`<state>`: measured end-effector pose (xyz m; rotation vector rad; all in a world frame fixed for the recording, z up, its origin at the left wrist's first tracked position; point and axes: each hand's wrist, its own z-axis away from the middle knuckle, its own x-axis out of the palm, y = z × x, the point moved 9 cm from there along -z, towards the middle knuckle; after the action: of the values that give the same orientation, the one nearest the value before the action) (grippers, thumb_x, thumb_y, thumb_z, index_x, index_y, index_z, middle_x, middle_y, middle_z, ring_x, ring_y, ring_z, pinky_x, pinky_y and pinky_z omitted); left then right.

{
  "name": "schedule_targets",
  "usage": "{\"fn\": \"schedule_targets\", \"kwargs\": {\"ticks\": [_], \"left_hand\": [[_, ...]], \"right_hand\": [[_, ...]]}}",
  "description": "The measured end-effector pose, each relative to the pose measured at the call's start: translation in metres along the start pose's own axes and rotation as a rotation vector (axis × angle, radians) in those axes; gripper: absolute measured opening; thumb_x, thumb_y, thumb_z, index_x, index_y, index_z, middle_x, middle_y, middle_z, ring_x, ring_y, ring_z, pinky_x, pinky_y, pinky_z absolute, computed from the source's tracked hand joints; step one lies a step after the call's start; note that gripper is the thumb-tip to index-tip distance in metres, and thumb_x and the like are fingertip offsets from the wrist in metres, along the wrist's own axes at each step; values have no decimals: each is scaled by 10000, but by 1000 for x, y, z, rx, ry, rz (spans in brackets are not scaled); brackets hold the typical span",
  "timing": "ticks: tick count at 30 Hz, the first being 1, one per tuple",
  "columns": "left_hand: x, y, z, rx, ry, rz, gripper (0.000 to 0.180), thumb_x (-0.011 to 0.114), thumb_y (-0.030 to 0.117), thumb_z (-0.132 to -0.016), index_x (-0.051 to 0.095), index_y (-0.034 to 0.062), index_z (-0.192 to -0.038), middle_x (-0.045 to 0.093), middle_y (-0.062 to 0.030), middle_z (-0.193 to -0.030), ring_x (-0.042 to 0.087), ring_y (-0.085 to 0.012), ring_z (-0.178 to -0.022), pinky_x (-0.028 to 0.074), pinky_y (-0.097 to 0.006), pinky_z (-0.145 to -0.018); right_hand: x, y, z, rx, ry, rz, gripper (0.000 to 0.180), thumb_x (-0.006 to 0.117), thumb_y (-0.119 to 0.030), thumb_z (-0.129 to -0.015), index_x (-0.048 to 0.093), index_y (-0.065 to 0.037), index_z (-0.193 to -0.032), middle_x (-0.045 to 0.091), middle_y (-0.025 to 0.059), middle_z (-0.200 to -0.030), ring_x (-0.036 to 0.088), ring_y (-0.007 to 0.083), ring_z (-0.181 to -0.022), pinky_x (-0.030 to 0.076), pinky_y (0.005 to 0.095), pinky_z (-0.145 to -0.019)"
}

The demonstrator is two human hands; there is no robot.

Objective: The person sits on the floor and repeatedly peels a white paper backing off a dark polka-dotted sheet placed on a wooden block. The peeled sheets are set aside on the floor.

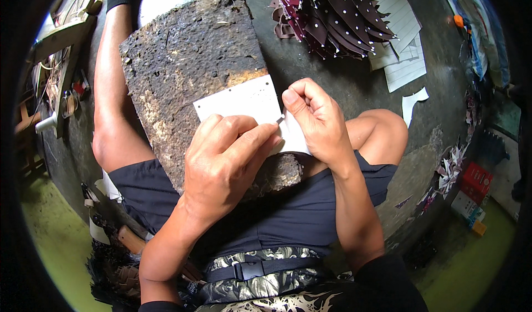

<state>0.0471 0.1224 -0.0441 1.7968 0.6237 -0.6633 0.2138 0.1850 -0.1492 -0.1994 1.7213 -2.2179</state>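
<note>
A white sheet with small dark dots at its corners lies on a rough, dark, worn slab between my legs. My left hand rests over the sheet's near part, its fingers bent and pressed together at the right edge; the thumb is mostly hidden. Just to the right, my right hand is closed, thumb against the curled index finger. Whatever it pinches is too small or hidden to make out. Part of the white sheet runs beyond the slab's right edge, beside my right palm.
Beyond the slab, a pile of dark maroon pieces with white dots sits beside lined paper sheets. A white scrap lies nearer. Wooden furniture stands at left. Shredded scraps and a red box are at right.
</note>
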Motion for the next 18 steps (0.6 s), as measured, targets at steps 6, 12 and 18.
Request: {"fn": "schedule_targets", "kwargs": {"ticks": [6, 12, 18], "left_hand": [[0, 0, -1, -6, -18, -6, 248, 952, 120, -895, 849, 85, -1117, 726, -40, -984, 670, -254, -839, 542, -405, -743], [1, 0, -1, 2, -18, -4, 260, 958, 119, -888, 851, 90, -1124, 723, -33, -981, 662, -249, -826, 537, -401, -732], [1, 1, -1, 18, -18, -12, 272, 963, 112, -881, 849, 90, -1128, 719, -26, -983, 655, -245, -823, 534, -400, -728]], "right_hand": [[-3, 9, -5, 18, 18, -2, 279, 694, -254, -1200, 681, -10, -1067, 613, -8, -800, 541, 61, -763, 479, 299, -657], [-7, 15, -11, 10, 28, 20, 274, 697, -253, -1197, 683, -14, -1064, 608, -4, -799, 538, 66, -757, 474, 301, -655], [-11, 17, -17, -39, 58, 89, 278, 701, -270, -1190, 690, -11, -1088, 633, 22, -802, 558, 91, -754, 492, 328, -668]]}}
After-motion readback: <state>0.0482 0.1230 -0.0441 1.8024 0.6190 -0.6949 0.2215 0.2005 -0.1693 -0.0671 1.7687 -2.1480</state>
